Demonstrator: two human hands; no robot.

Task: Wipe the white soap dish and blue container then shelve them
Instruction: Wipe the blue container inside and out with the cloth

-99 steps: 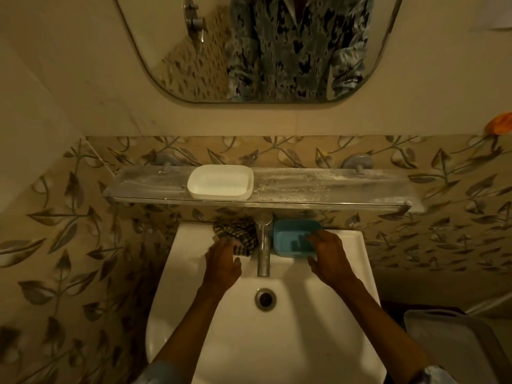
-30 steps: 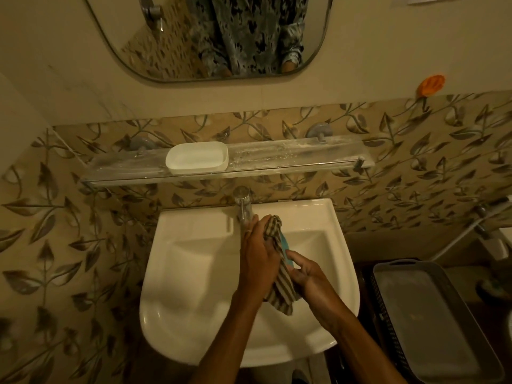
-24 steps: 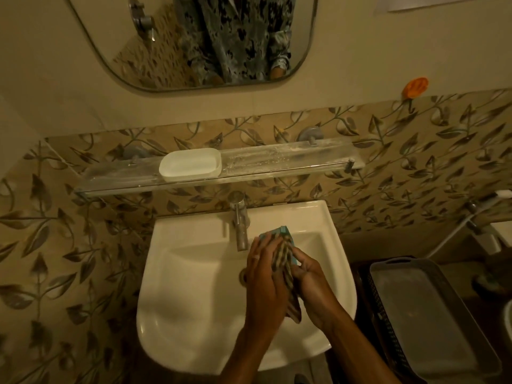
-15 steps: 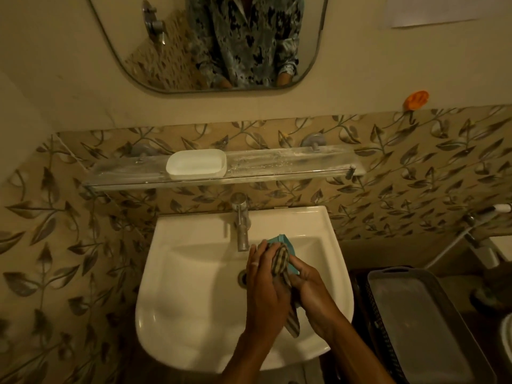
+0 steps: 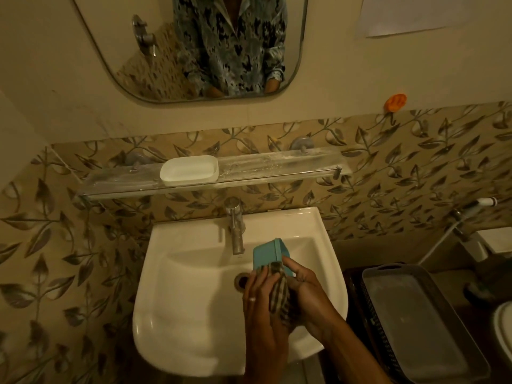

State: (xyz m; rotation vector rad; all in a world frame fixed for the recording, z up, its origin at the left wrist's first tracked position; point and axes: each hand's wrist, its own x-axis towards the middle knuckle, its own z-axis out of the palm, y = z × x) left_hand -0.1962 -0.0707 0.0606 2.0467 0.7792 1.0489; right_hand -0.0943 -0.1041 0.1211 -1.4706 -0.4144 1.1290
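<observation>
Item: blue rectangular plastic container [image 5: 270,254], tilted over white ceramic basin [image 5: 194,314]. We're gripping it w/ right hand [image 5: 307,289]; left hand [image 5: 261,297] is pressing checked cloth [image 5: 279,292] on it. Glass wall shelf [image 5: 277,169] lying up & away, free space right of white oval soap dish [image 5: 189,169]; right hand nearer.

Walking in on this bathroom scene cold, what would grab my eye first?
Probably the two hands over the white sink: the right hand grips a blue container while the left hand presses a checked cloth against it. Next, the white soap dish on the glass shelf above the tap, and the leaf-patterned tiles all round.
</observation>
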